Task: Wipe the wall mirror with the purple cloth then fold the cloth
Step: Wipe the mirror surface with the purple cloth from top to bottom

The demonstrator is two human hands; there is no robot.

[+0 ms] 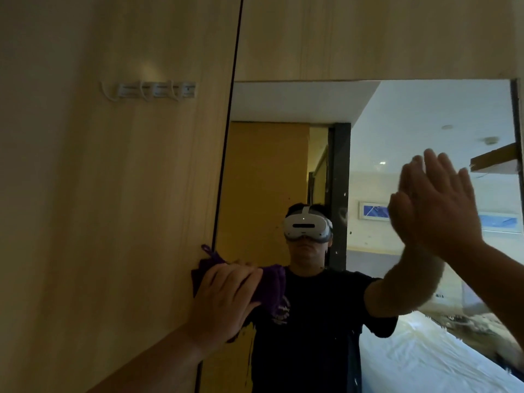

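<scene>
A person's left hand (224,296) presses the bunched purple cloth (272,287) against the wall mirror (397,131) at its left edge, beside the wood panel (113,194). The right hand (436,205), fingers spread and holding nothing, rests flat on the mirror's right side, where it could leave fresh smudges on the glass.

dim, warm | bright in mirror (425,123) | edges bent | hands blurry

Cloth (272,287) purple, plain; wall panel (113,194) pale yellow wood grain; hook strip (156,90) white.
</scene>
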